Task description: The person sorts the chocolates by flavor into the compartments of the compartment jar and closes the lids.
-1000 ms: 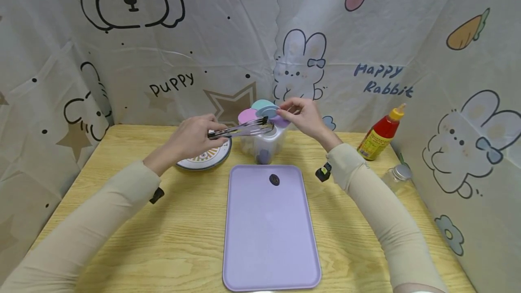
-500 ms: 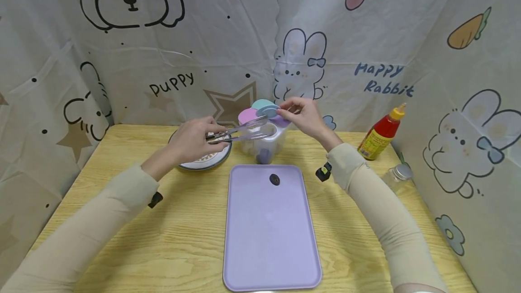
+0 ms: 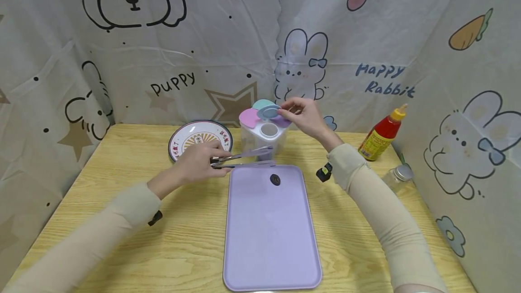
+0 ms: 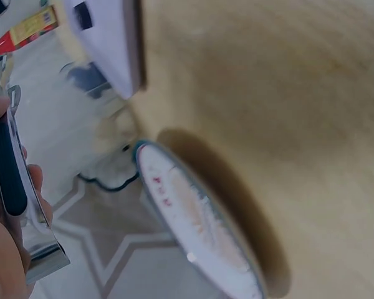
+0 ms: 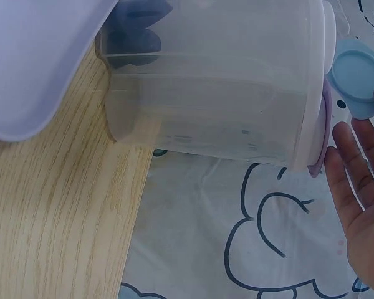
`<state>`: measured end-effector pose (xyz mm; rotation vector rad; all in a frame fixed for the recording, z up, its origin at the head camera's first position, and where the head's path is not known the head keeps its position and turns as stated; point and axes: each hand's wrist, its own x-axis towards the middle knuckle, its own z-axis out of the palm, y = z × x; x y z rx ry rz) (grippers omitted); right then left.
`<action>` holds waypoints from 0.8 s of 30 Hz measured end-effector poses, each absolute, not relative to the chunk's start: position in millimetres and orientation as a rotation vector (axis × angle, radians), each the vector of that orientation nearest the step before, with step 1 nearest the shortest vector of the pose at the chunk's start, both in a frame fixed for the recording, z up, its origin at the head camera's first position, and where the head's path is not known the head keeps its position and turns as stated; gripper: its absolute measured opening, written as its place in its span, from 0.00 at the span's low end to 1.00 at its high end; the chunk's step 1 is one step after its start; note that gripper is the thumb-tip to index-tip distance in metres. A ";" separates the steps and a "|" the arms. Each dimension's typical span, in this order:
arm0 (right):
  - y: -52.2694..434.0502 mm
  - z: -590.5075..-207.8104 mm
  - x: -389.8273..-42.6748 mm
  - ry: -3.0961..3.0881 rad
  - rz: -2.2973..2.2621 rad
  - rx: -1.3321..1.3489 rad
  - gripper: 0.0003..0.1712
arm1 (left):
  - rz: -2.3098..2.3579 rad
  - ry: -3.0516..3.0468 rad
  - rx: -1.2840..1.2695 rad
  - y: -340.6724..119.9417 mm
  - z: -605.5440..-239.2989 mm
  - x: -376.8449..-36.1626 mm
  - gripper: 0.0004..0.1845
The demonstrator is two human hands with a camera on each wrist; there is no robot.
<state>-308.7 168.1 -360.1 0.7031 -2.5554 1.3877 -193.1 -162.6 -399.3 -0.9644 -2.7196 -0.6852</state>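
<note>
My left hand [image 3: 197, 163] grips metal tongs [image 3: 254, 152] with dark handle grips [image 4: 9, 168]. The tongs' arms stand apart, their tips overlapping the container's front and the tray's far edge in the head view; nothing shows between them. My right hand [image 3: 303, 115] pinches a raised blue flip lid [image 5: 356, 75] between thumb and fingers. That lid belongs to a clear container [image 5: 224, 106] with several coloured lids; one round opening [image 3: 269, 129] is uncovered. Dark blue pieces [image 5: 134, 37] show at the container's bottom. A small dark oval piece [image 3: 275, 179] lies on the purple tray [image 3: 268, 238].
A patterned plate [image 3: 177, 141] sits behind my left hand. At the right stand a red-and-yellow squeeze bottle [image 3: 380, 134] and a small glass jar [image 3: 398, 176] with a silver lid. A printed cloth [image 3: 228, 49] hangs behind and beside the wooden table [image 3: 163, 248].
My left hand has brought the tongs down and nearer, away from the container's opening, uncovering the plate and the opening. My right hand keeps its hold on the blue lid.
</note>
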 end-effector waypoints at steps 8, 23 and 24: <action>167.8 -360.0 -309.4 -2.556 1.411 0.693 0.10 | -0.570 -2.815 -0.987 -154.0 -427.5 -191.8 0.20; 169.2 -361.1 -312.4 -2.531 1.427 0.712 0.11 | -0.496 -2.901 -1.028 -135.9 -444.3 -202.0 0.20; 169.1 -361.1 -312.5 -2.532 1.425 0.714 0.11 | -0.496 -2.908 -1.029 -135.3 -444.6 -202.6 0.20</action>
